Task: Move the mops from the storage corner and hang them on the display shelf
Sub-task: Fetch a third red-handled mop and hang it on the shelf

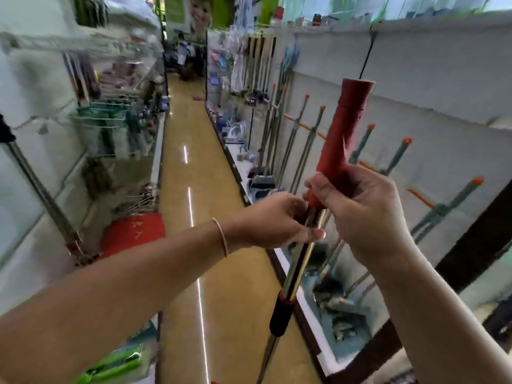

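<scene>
Two hands on one mop [297, 268], mid-frame: my right hand [360, 206] wraps the red grip [343, 139], my left hand [277, 220] pinches the steel pole below. Its cord loop [367, 58], upper right, looks thin; miss the display shelf [415, 51] hook and it drops.

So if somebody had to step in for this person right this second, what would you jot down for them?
Right hand: grips the bottom of the mop's red handle.
Left hand: holds the shiny metal pole just below that.
The mop is upright beside the display shelf on the right; a thin black loop at the handle's top reaches towards the shelf edge. Whether it is hooked, I cannot tell.
Done: several orange-tipped mops already stand along that shelf.
Left: confirm this one hangs, then let go. Another pole is at far left.
</scene>
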Available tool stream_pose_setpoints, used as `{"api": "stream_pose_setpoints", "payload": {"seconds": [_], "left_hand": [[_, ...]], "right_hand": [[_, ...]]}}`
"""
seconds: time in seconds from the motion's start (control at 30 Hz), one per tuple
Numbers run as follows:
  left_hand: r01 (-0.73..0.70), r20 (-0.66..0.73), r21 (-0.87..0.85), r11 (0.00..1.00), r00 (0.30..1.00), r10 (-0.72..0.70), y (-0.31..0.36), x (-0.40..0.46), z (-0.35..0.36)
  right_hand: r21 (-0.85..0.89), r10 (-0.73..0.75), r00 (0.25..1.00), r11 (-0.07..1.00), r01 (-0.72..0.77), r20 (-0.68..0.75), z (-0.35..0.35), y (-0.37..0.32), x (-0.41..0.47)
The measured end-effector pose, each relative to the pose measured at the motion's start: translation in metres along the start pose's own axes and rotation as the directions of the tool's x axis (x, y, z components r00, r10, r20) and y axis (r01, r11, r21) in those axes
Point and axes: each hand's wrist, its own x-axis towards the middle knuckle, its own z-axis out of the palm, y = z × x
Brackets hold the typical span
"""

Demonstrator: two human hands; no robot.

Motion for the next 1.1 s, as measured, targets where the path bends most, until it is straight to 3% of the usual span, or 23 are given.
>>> {"api": "stream_pose_setpoints", "payload": {"seconds": [0.2,0.57,0.87,1.1], "left_hand": [[0.087,-0.178,0.015,0.996,0.981,-0.083,-0.013,0.065,-0.039],[0.238,-0.337,0.012,0.971,0.915,-0.221,-0.090,0.138,-0.141],[0.223,-0.389,-0.161,0.961,0.881,-0.270,-0.156,0.191,-0.263],[0.254,-0.569,-0.104,0.962,0.778,-0.267,-0.184,0.196,-0.339]], "right_hand": [[0.066,-0.061,0.993,0.996,0.055,0.096,0.012,0.039,0.095],[0.144,-0.170,0.943,0.981,0.133,0.286,0.097,0.102,0.229],[0.184,-0.237,0.896,0.967,0.179,0.376,0.186,0.125,0.362],[0.325,-0.350,0.832,0.920,0.218,0.432,0.261,0.127,0.431]]}}
